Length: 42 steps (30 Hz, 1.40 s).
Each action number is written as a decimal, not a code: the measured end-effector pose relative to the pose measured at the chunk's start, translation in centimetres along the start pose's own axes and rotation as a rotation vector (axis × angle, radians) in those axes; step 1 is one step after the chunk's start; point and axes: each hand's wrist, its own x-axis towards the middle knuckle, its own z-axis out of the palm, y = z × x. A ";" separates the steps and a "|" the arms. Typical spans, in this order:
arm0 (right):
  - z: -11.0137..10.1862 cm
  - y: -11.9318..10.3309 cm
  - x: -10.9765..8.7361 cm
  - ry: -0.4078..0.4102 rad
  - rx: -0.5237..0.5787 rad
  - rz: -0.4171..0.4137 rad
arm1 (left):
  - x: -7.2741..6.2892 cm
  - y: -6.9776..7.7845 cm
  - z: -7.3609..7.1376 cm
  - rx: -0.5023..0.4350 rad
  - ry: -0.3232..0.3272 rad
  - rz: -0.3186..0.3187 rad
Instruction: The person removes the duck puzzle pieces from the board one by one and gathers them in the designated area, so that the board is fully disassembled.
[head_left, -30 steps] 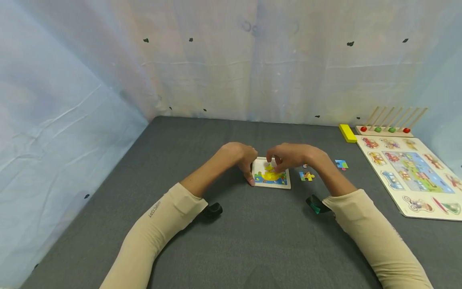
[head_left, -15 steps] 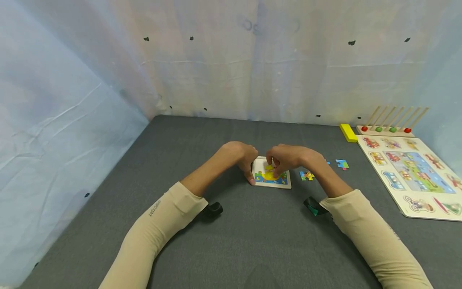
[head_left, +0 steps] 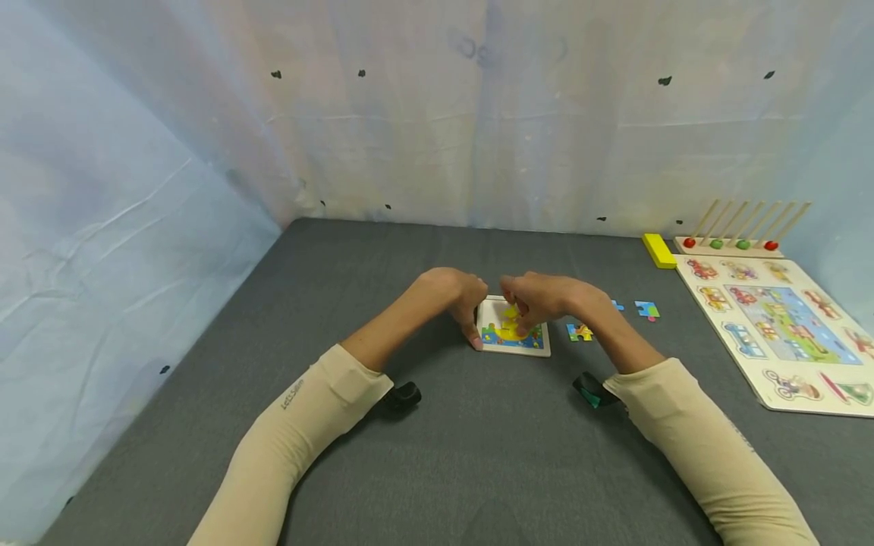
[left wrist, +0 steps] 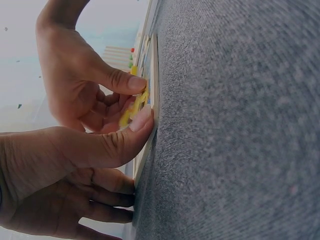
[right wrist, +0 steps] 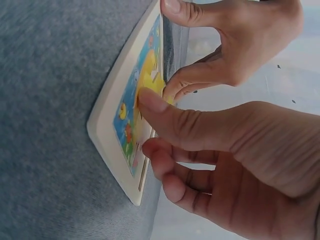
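Note:
A small wooden jigsaw tray [head_left: 515, 352] with a pale frame lies on the grey table, part filled with a yellow and blue picture. My left hand [head_left: 467, 303] grips its left side, thumb at the near corner and fingers spread toward the far side. Over the tray, my right hand [head_left: 544, 296] pinches a yellow puzzle piece [left wrist: 128, 114], which stands tilted in the left wrist view. The right thumb [right wrist: 152, 100] is right at the picture's yellow area. Beside the tray lie loose puzzle pieces [head_left: 580, 332], one partly hidden by the right wrist.
Farther right lies another loose puzzle piece [head_left: 646, 310]. A large wooden picture board [head_left: 740, 379] covers the table's right side. Behind it stand a yellow block [head_left: 658, 251] and a peg rack [head_left: 729, 249] with red and green beads. A pale sheet [head_left: 437, 152] hangs behind the table.
The right hand's fingers have shifted slightly on the yellow puzzle piece, and the right forearm has moved a little left. The left hand stays on the tray.

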 end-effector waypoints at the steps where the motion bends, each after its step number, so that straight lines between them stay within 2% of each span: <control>1: 0.0 0.0 -0.1 0.004 0.008 -0.004 | 0.0 0.0 0.0 0.002 -0.002 0.001; 13: -0.6 0.2 -0.5 0.060 0.028 -0.065 | 0.2 -0.1 0.0 0.001 -0.006 0.000; 19: -0.9 0.4 -0.9 0.087 0.073 -0.149 | 0.0 -0.2 0.2 0.013 0.004 0.011; 24: -2.2 0.8 -2.2 0.121 0.069 -0.180 | 0.0 -0.2 0.1 0.001 -0.006 0.007; 27: -3.3 1.5 -3.7 0.094 0.077 -0.127 | 0.1 -0.2 0.1 -0.005 -0.009 0.013; 32: -4.3 3.8 -6.1 -0.075 0.144 -0.011 | 0.1 -0.2 0.1 -0.007 -0.015 0.011; 35: -4.2 5.6 -7.1 -0.150 0.201 0.054 | 0.0 -0.2 0.1 -0.001 -0.019 0.008; 42: -3.5 8.9 -8.2 -0.254 0.261 0.210 | -0.1 -0.3 0.0 0.006 -0.014 0.025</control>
